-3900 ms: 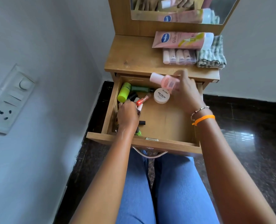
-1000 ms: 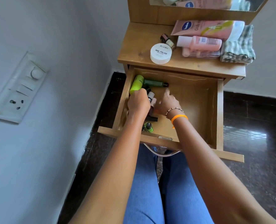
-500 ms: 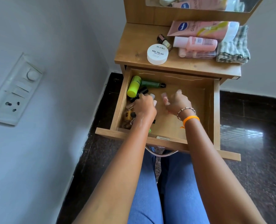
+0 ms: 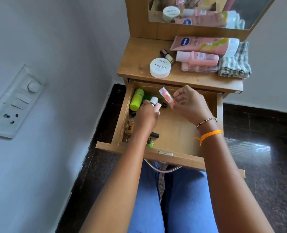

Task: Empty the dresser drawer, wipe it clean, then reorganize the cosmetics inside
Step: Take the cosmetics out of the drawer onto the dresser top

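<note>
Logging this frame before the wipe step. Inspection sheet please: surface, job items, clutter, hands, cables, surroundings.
Surface: dresser top wooden; drawer pulled open, right half of floor bare.
Job items: neon tube, small bottles along drawer's left side; nail polish remover tub, pink bottle, lotion tube on top.
Clutter: folded checked cloth on top.
Hands: left hand grips a white-capped bottle; right hand pinches a clear pink tube.
Cables: nothing seen.
Surroundings: wall switch panel, mirror, dark tiled floor.
</note>
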